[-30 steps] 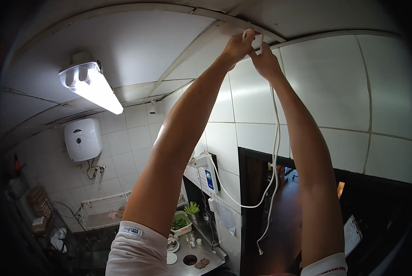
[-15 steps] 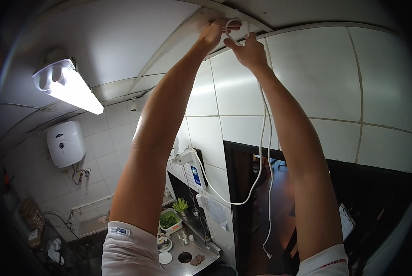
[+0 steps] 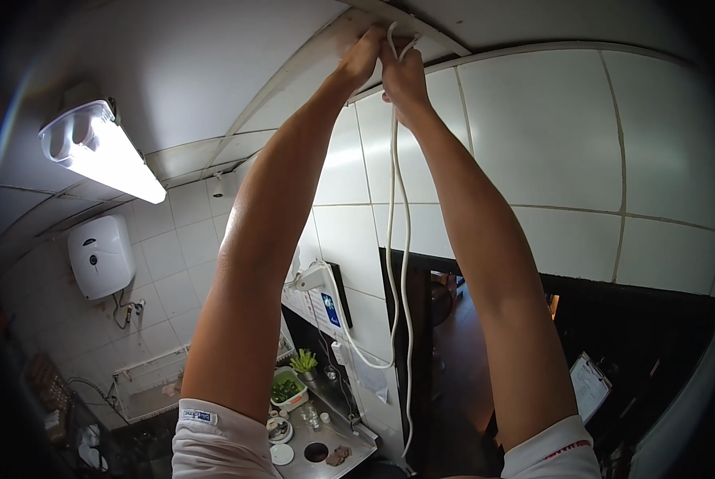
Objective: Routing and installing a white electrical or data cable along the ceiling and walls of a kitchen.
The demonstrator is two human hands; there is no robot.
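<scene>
Both my arms reach up to the ceiling panel's edge above the tiled wall. My right hand (image 3: 406,77) is closed round a white cable (image 3: 393,172), whose short bent ends stick up above the fingers. Close against it on the left, my left hand (image 3: 362,57) has its fingers curled in at the same cable; its fingertips are partly hidden behind my right hand. Below the hands two strands hang down the wall. One curves left toward a white wall-mounted device (image 3: 313,278); the other drops past the dark doorway.
A lit tube lamp (image 3: 106,152) hangs at the left ceiling. A white hand dryer (image 3: 102,257) is on the left wall. Below stands a metal counter (image 3: 349,435) with a tub of greens (image 3: 288,387). A clipboard (image 3: 590,385) shows at the lower right.
My right hand has moved left, close to my left hand. The wide cable loop between the hands is drawn in, and the hanging strands have shifted left. The view has turned slightly right.
</scene>
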